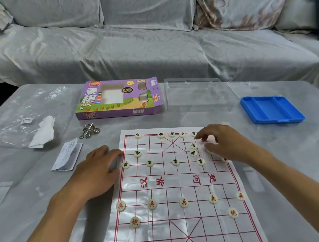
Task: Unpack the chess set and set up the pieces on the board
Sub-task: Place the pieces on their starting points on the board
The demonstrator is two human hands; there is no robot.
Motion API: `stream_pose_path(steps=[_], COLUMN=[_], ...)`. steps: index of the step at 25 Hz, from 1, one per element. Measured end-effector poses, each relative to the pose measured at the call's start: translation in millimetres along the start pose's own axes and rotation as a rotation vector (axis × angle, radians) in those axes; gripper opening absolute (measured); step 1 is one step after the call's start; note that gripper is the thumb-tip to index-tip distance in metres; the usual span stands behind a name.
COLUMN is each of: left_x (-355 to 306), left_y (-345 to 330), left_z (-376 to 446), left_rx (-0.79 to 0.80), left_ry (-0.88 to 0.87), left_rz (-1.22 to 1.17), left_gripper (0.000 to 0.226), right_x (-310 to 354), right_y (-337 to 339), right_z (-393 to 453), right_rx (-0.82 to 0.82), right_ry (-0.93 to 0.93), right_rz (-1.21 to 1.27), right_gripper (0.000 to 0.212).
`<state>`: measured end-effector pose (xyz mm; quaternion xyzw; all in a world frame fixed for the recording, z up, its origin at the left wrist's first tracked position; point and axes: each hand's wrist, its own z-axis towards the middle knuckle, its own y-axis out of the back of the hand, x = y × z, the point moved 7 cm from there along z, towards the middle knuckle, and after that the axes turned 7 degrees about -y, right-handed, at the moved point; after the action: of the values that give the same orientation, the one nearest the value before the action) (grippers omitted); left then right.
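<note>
A paper xiangqi board [181, 180] lies on the table in front of me. Red-marked round pieces such as a pawn [183, 202] stand on the near half. Dark-marked pieces such as one in the far pawn row [175, 161] stand on the far half. My left hand [100, 167] rests on the table with its fingers on the board's left edge. My right hand [220, 141] is over the far right corner, fingers bent down, index tip touching a back-row piece [194, 134]. It hides some pieces there.
The purple xiangqi box [118, 98] lies beyond the board, a clear plastic lid [193, 93] to its right, a blue tray [270, 108] at far right. At left are a plastic bag [24, 108], tissue [42, 132], metal rings [89, 130] and a leaflet [67, 157]. A covered sofa stands behind.
</note>
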<state>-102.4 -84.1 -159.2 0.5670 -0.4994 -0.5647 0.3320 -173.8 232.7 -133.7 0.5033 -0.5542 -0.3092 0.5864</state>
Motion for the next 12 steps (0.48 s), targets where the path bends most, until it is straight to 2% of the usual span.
stream_pose_path(steps=[4, 9, 12], left_x=[0, -2, -1], left_y=[0, 1, 1], left_z=[0, 0, -1], left_rx=[0.023, 0.024, 0.024], left_ry=[0.012, 0.014, 0.015], left_rz=[0.0, 0.009, 0.003], left_gripper=[0.048, 0.048, 0.048], right_x=[9, 22, 27], right_y=[-3, -21, -22], right_z=[-5, -2, 4], right_rx=[-0.01, 0.055, 0.083], right_ry=[0.023, 0.065, 0.086], right_rz=[-0.038, -0.094, -0.097], right_gripper=[0.018, 0.027, 0.023])
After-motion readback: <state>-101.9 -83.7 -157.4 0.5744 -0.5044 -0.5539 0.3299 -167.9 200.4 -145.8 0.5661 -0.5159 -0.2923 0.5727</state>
